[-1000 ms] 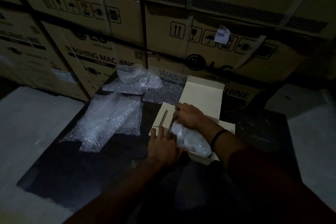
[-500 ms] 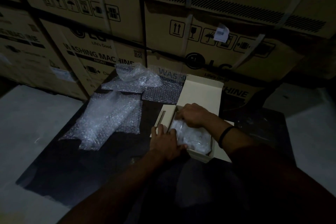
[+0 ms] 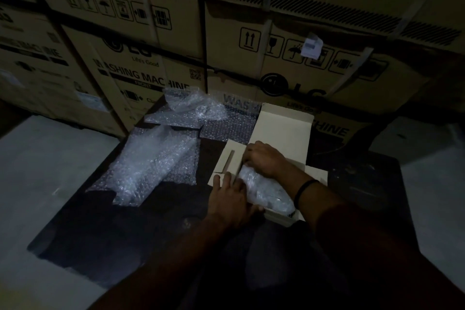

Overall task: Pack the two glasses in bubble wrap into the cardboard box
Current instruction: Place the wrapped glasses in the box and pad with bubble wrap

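1 wrapped glass [image 3: 264, 190] in cardboard box [image 3: 284, 131], between hands [image 3: 227, 199] [image 3: 265, 160] (both touching)

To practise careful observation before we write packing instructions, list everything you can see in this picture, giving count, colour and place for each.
cardboard box: one, cream, lid open, right part of the table
wrapped bundle: one, clear-white bubble wrap, lying in the box
bubble-wrap roll: one, clear-white, on the table left of the box
loose bubble wrap: several pieces, clear, table's far edge
table: one, dark, centre
large cartons: several, brown, stacked behind
label: one, white, on a carton
wristband: one, black, right wrist
left hand: fingers straight on the box's left flap
right hand: curled over the bundle's far end
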Motion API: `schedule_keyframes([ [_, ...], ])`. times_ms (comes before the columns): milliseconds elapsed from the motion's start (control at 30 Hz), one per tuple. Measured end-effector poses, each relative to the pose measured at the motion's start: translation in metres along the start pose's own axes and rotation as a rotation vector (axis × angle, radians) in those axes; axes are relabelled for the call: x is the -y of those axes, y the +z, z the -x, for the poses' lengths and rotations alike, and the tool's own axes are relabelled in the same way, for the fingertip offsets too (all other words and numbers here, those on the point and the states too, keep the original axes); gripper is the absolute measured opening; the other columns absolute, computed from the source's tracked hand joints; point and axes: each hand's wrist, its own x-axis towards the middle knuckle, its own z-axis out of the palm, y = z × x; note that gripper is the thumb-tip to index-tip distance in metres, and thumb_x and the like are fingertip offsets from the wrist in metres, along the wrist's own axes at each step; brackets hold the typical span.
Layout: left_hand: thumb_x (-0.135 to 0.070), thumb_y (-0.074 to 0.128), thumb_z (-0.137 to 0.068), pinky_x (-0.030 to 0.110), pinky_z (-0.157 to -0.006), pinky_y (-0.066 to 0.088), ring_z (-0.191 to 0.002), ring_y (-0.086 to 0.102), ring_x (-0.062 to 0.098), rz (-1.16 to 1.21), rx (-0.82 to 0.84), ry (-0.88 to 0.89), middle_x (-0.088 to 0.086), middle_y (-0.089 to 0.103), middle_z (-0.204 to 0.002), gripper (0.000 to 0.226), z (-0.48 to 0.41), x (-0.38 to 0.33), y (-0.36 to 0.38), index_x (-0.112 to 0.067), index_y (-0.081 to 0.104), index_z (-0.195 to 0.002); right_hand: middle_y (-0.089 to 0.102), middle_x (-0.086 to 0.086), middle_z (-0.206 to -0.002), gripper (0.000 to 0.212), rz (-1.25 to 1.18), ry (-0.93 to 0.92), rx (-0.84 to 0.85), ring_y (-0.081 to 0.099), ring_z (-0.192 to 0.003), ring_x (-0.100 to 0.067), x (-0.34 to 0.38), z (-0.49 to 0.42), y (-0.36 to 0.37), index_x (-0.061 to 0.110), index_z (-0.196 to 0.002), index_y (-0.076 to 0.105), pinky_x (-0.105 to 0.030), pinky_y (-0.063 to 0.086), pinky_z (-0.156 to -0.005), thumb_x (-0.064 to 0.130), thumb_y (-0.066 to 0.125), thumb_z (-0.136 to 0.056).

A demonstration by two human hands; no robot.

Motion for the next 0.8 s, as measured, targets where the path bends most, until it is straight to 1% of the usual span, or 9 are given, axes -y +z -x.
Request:
schedule_keyframes([
  [67, -0.077, 0.023, -0.085, 0.057, -0.112, 0.003, -0.143, 0.013, 0.035, 0.023, 0.040, -0.019, 0.010, 0.028, -0.153, 0.089, -0.001, -0.002, -0.002, -0.013, 0.033, -0.145, 0.061, -0.010, -0.107, 0.016, -0.075, -0.010, -0.120, 0.055, -0.097, -0.028, -0.002, 0.005, 0.001, 0.011, -0.098, 0.069, -0.038, 0.047, -0.078, 0.009, 0.060, -0.084],
  [133, -0.079, 0.020, -0.084, 0.057, -0.111, 0.003, -0.142, 0.013, 0.035, 0.017, 0.050, -0.026, 0.010, 0.029, -0.152, 0.091, -0.001, -0.004, -0.002, -0.011, 0.032, -0.144, 0.061, -0.011, -0.106, 0.022, -0.084, -0.039, -0.258, 0.055, -0.095, -0.027, -0.007, 0.011, -0.001, 0.010, -0.092, 0.068, -0.034, 0.048, -0.076, 0.001, 0.065, -0.072],
  [200, -0.080, 0.019, -0.083, 0.057, -0.112, 0.001, -0.143, 0.011, 0.035, 0.034, 0.069, -0.032, 0.009, 0.029, -0.153, 0.093, -0.003, -0.004, -0.003, -0.011, 0.030, -0.145, 0.063, -0.008, -0.098, 0.026, -0.019, -0.081, -0.312, 0.055, -0.088, -0.026, -0.010, 0.020, -0.008, 0.013, -0.087, 0.068, -0.032, 0.045, -0.070, 0.004, 0.063, -0.063],
  [267, -0.081, 0.019, -0.082, 0.057, -0.112, -0.002, -0.144, 0.008, 0.035, 0.061, 0.111, -0.035, 0.007, 0.029, -0.153, 0.095, -0.005, -0.005, -0.007, -0.012, 0.028, -0.147, 0.065, -0.007, -0.091, 0.027, 0.033, -0.123, -0.230, 0.057, -0.082, -0.028, -0.010, 0.026, -0.012, 0.013, -0.085, 0.070, -0.034, 0.046, -0.067, 0.004, 0.062, -0.061],
  [400, -0.083, 0.016, -0.079, 0.057, -0.111, -0.005, -0.144, 0.008, 0.035, 0.060, 0.169, -0.030, 0.006, 0.031, -0.153, 0.098, -0.007, -0.003, -0.013, -0.013, 0.032, -0.145, 0.061, -0.006, -0.124, 0.044, 0.053, -0.079, 0.049, 0.053, -0.108, -0.029, -0.006, 0.028, -0.012, 0.015, -0.117, 0.066, -0.038, 0.045, -0.088, 0.003, 0.056, -0.076],
  [500, -0.080, 0.016, -0.082, 0.055, -0.109, 0.005, -0.135, 0.024, 0.033, -0.001, 0.033, 0.019, 0.004, 0.045, -0.142, 0.087, -0.002, 0.002, -0.008, -0.016, 0.051, -0.130, 0.054, -0.003, -0.136, 0.050, 0.080, -0.063, 0.108, 0.048, -0.119, -0.028, -0.003, 0.026, -0.015, 0.018, -0.128, 0.059, -0.039, 0.044, -0.093, 0.003, 0.051, -0.081],
  [567, -0.072, 0.022, -0.088, 0.053, -0.106, 0.014, -0.126, 0.034, 0.029, -0.045, -0.066, 0.060, 0.002, 0.052, -0.132, 0.074, 0.005, 0.003, -0.004, -0.017, 0.059, -0.120, 0.051, -0.002, -0.139, 0.050, 0.111, -0.070, 0.147, 0.045, -0.122, -0.028, -0.002, 0.023, -0.016, 0.020, -0.132, 0.057, -0.040, 0.043, -0.094, 0.004, 0.049, -0.085],
  [633, -0.070, 0.025, -0.089, 0.054, -0.105, 0.015, -0.123, 0.036, 0.028, -0.053, -0.080, 0.069, 0.002, 0.054, -0.128, 0.071, 0.011, 0.003, -0.003, -0.016, 0.061, -0.118, 0.050, -0.002, -0.140, 0.046, 0.132, -0.070, 0.172, 0.045, -0.120, -0.029, 0.001, 0.021, -0.019, 0.021, -0.133, 0.055, -0.038, 0.043, -0.092, 0.006, 0.047, -0.089],
  [800, -0.072, 0.027, -0.089, 0.056, -0.111, 0.005, -0.137, 0.023, 0.033, -0.054, 0.031, 0.035, 0.006, 0.047, -0.140, 0.078, 0.009, 0.001, -0.011, -0.013, 0.049, -0.135, 0.049, -0.002, -0.132, 0.040, 0.210, -0.061, 0.194, 0.044, -0.112, -0.027, 0.007, 0.013, -0.026, 0.028, -0.129, 0.056, -0.034, 0.036, -0.080, 0.016, 0.045, -0.093],
])
